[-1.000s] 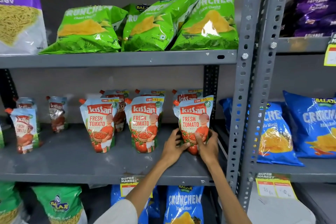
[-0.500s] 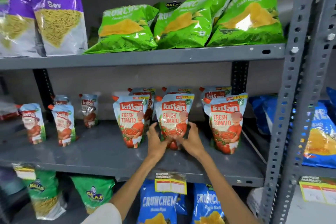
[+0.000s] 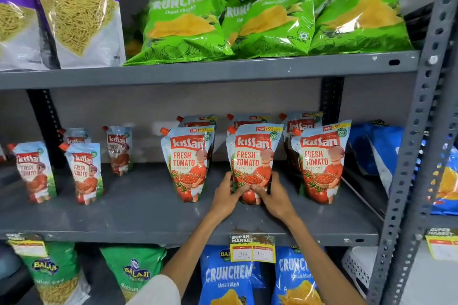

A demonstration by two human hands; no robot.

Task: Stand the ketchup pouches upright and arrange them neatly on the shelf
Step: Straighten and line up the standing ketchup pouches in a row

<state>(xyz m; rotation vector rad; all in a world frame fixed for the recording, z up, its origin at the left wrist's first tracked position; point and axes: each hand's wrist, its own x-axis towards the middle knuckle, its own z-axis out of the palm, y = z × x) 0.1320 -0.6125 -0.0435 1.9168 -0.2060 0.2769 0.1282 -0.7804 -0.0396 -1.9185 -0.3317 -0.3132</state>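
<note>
Change: both hands are seen on the middle ketchup pouch (image 3: 253, 156), where a second ago the right-end pouch (image 3: 321, 158) was held.
Left hand (image 3: 226, 197): pressed against that pouch's lower left side.
Right hand (image 3: 273, 197): pressed against its lower right.
Held pouch: upright, front row of the grey shelf (image 3: 148, 210).
Behind: further pouches stand upright.

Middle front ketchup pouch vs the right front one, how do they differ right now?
The middle front pouch is gripped at its base by the left hand and right hand; the right front pouch stands untouched. The right front pouch sits nearer the grey upright. Both stand upright, label forward, same Kissan design, on the shelf.
</note>
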